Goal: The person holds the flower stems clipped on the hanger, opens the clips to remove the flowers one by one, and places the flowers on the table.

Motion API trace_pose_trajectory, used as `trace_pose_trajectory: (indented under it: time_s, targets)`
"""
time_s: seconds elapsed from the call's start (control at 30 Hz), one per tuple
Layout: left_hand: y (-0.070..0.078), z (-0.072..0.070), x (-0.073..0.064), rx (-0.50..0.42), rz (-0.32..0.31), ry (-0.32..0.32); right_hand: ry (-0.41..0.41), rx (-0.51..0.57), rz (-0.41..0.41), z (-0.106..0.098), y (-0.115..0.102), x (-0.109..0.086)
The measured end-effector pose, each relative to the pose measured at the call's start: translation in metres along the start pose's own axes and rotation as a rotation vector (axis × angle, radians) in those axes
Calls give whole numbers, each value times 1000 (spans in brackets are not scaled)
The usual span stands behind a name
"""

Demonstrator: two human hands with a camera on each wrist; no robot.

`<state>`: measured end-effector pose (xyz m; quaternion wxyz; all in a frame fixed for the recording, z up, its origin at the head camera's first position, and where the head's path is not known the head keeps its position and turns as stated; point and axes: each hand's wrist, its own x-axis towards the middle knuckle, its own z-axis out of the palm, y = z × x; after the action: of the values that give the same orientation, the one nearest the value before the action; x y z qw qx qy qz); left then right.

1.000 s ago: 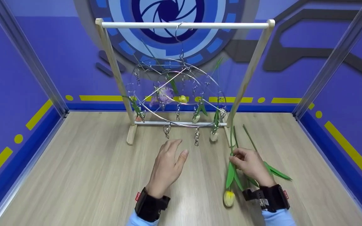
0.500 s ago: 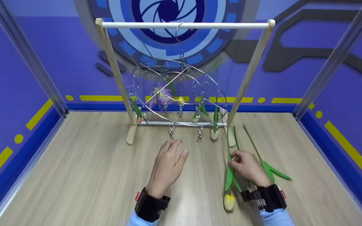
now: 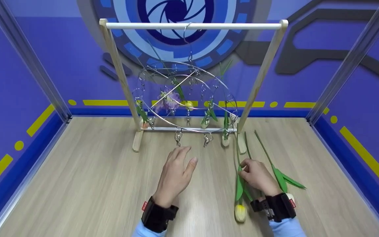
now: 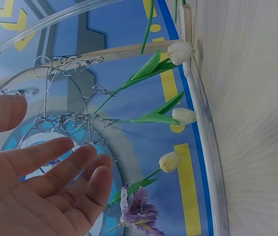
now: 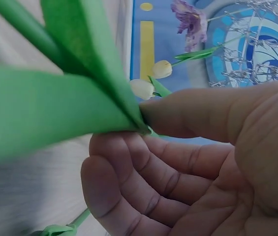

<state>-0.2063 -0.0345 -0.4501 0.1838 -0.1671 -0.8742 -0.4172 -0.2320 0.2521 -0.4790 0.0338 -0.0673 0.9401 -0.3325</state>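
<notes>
My right hand pinches a yellow-tipped tulip between thumb and fingers, where leaves meet stem. The bloom points down toward me and its stem runs up toward the rack's right foot. My left hand holds nothing; its fingers are slightly bent and the thumb stands apart, just below a metal clip. That clip belongs to a round wire hanger with several clips. Upside down from it hang a purple flower, white tulips and a pale yellow tulip.
A wooden rack with a white top bar carries the hanger. More tulips lie right of my right hand, including one with broad green leaves. Blue-purple patterned walls enclose the wood-grain table.
My right hand has shifted slightly left and toward me, carrying the tulip's stem left. The hanger has swung a little, moving its clips. My left hand stays where it was.
</notes>
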Motion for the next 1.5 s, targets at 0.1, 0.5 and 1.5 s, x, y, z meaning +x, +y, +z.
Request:
trace_pose_trajectory:
  time_s: [0.1, 0.5, 1.5]
  targets:
    - [0, 0, 0, 4, 12, 7, -1, -29, 10, 3, -1, 1]
    - [0, 0, 0, 0, 21, 3, -14, -60, 51, 12, -3, 3]
    - [-1, 2, 0, 7, 12, -5, -39, -36, 47, 8, 1, 2]
